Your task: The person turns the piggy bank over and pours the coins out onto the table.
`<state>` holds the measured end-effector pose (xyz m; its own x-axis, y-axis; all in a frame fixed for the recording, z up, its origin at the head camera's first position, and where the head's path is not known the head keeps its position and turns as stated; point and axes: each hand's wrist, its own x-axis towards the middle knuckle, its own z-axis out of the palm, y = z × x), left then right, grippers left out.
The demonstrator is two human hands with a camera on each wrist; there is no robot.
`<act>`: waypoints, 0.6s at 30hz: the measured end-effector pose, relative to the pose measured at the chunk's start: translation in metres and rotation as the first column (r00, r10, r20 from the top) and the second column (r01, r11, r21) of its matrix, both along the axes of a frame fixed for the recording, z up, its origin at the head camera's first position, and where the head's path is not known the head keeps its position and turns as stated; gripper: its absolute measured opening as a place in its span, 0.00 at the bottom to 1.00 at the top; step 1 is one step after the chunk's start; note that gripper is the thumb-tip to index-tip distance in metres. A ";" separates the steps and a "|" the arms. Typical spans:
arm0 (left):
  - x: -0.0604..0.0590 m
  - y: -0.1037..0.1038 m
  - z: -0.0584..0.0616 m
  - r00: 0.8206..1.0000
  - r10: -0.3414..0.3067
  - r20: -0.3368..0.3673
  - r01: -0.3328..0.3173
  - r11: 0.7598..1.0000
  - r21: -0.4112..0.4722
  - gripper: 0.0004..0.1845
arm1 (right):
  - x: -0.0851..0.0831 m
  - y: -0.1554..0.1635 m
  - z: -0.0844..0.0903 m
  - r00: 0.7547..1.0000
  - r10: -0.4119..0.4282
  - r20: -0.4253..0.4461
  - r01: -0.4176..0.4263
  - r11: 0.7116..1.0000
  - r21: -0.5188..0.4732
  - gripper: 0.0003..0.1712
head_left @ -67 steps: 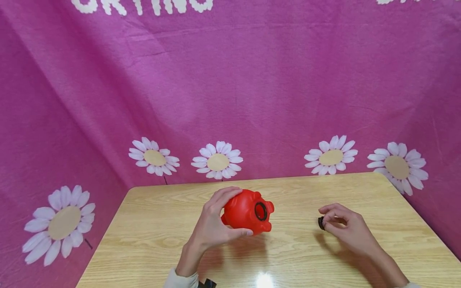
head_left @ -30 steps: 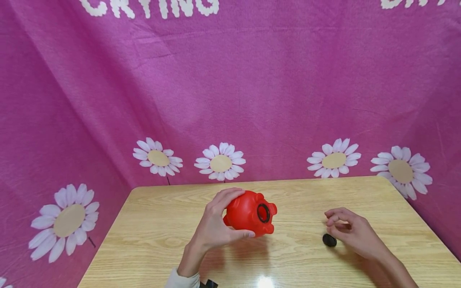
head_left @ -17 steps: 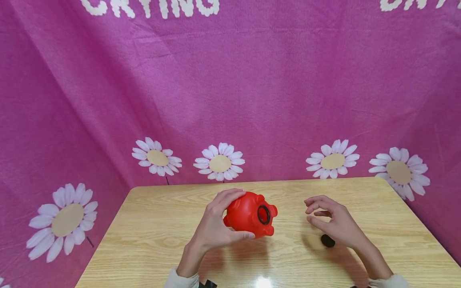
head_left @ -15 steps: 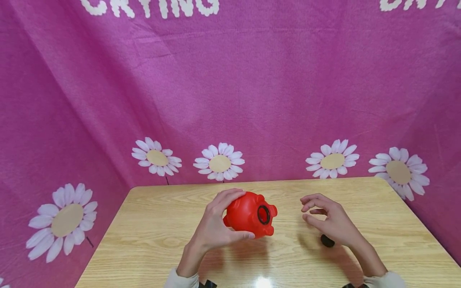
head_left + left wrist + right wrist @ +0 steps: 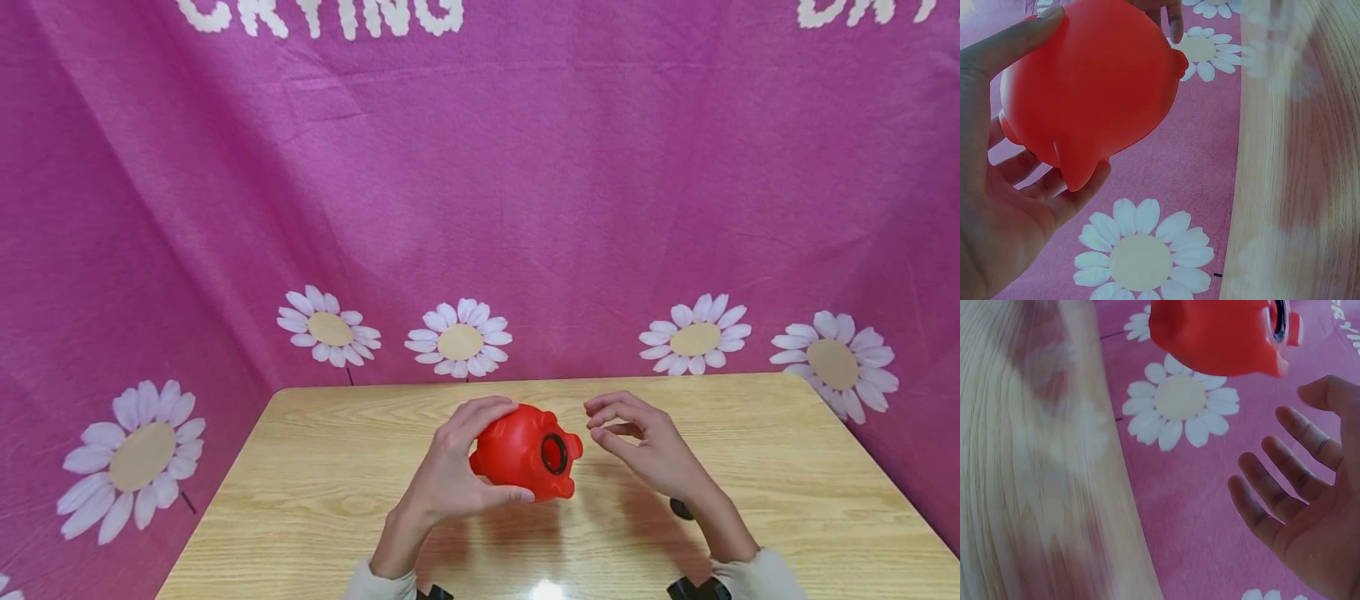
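Observation:
A red piggy bank (image 5: 517, 446) is tipped on its side above the table, its round black-rimmed hole (image 5: 554, 453) facing right. My left hand (image 5: 453, 467) grips it from the left, thumb below and fingers over the top. In the left wrist view the red body (image 5: 1097, 81) fills the palm. Just right of the hole my right hand (image 5: 648, 442) hovers with loosely bent fingers, touching nothing. The right wrist view shows those fingers (image 5: 1297, 469) spread apart. A black round plug (image 5: 681, 508) lies on the table, partly hidden behind my right wrist.
The light wooden table (image 5: 322, 492) has a rounded far edge. A pink cloth (image 5: 525, 183) with white daisies and lettering hangs behind it and along both sides. Black straps with small devices (image 5: 699, 588) sit at my wrists.
My right hand let the black plug down onto the table on the right, then moved left to near the piggy bank's hole. My left hand keeps its grip, almost still.

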<state>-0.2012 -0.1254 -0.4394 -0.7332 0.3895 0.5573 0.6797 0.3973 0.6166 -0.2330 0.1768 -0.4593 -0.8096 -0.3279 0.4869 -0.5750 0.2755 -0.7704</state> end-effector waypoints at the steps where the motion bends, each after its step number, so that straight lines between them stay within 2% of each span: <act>1: 0.000 0.000 0.000 1.000 -0.005 -0.002 0.005 1.000 -0.003 0.48 | 0.000 -0.002 0.001 1.000 0.005 0.006 -0.005 1.000 0.000 0.11; 4: 0.000 0.000 0.001 1.000 -0.024 -0.007 0.024 1.000 -0.010 0.48 | 0.001 -0.009 0.003 0.999 0.020 0.047 -0.020 1.000 0.007 0.08; 7: 0.001 0.000 0.001 0.999 -0.048 0.003 0.048 0.999 -0.016 0.49 | 0.002 -0.016 0.004 0.995 0.047 0.087 -0.048 0.999 0.010 0.10; 14: 0.002 -0.002 0.000 0.992 -0.101 0.071 0.102 0.995 -0.009 0.49 | 0.004 -0.027 0.004 0.981 0.142 0.133 -0.144 0.990 0.004 0.15; 18: 0.002 -0.002 0.000 0.990 -0.130 0.046 0.131 0.991 -0.021 0.48 | 0.003 -0.031 0.002 0.971 0.169 0.171 -0.173 0.985 0.012 0.15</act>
